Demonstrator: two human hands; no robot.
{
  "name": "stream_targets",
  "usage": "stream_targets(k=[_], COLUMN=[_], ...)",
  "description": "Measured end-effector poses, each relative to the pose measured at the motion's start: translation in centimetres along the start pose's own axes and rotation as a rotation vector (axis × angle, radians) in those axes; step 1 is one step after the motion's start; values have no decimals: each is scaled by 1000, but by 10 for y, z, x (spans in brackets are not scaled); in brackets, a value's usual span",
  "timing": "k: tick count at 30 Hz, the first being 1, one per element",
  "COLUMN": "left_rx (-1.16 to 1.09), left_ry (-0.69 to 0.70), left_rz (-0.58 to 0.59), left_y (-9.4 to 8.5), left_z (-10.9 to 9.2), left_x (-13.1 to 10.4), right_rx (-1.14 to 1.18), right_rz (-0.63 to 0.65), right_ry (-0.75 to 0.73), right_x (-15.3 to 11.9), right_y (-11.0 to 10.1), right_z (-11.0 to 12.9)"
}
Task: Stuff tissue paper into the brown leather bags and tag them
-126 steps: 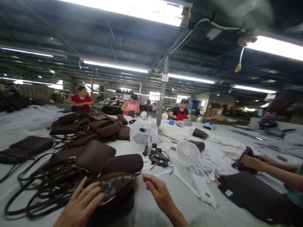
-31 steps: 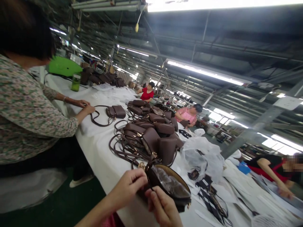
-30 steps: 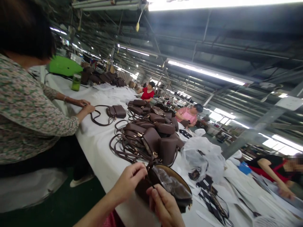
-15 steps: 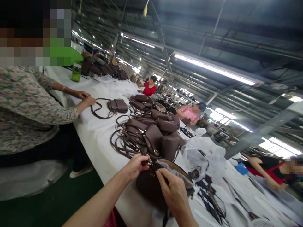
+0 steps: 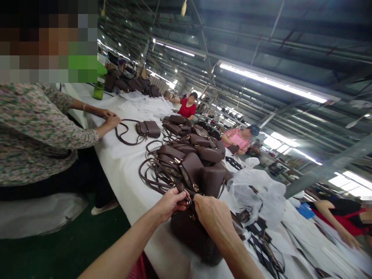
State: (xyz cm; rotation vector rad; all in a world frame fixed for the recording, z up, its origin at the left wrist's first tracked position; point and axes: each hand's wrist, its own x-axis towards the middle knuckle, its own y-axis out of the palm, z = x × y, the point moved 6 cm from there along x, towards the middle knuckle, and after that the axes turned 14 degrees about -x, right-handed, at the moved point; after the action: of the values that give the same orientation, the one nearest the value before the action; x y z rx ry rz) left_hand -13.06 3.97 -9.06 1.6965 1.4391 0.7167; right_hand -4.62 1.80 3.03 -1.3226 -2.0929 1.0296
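A dark brown handbag [image 5: 188, 234] stands on the white table in front of me, partly covered by my right arm. My left hand [image 5: 173, 202] is closed in a pinch on the bag's dark strap [image 5: 180, 187], close to a small metal fitting [image 5: 188, 201]. Right beside that fitting, my right hand [image 5: 213, 215] is curled above the bag's upper edge. Its fingertips are turned away, so what they pinch is hidden. Touching distance beyond my hands lies a pile of similar brown handbags [image 5: 190, 166], their looped straps [image 5: 149, 174] spread to the left.
On the left a co-worker in a flowered top handles the strap of a separate brown bag [image 5: 148, 129]. Clear plastic wrapping [image 5: 255, 184] and black tags [image 5: 258, 228] lie to the right. A green bottle [image 5: 99, 87] stands farther back. Other people work across the table.
My right hand has moved from the bag's rim up to the metal fitting beside my left hand, turning knuckles-up. My left hand keeps its pinch. The view has shifted slightly.
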Motion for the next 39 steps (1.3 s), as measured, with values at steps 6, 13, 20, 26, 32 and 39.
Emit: stream_targets(k=[6, 13, 20, 26, 32, 39], left_rx=[23, 22, 441, 694, 812, 782], left_ry=[5, 33, 128, 266, 427, 445], left_rz=[-26, -32, 28, -28, -166, -252], left_y=[1, 4, 12, 13, 21, 14], left_z=[0, -3, -14, -9, -4, 7], left_x=[2, 2, -3, -2, -3, 10], right_rx=[-42, -58, -43, -32, 2, 7], right_rz=[41, 35, 44, -1, 2, 4], right_ry=[-145, -168, -151, -145, -126, -78], right_x=[7, 13, 21, 25, 24, 26], right_y=[-11, -15, -9, -1, -2, 0], right_z=[-1, -4, -1, -2, -2, -1])
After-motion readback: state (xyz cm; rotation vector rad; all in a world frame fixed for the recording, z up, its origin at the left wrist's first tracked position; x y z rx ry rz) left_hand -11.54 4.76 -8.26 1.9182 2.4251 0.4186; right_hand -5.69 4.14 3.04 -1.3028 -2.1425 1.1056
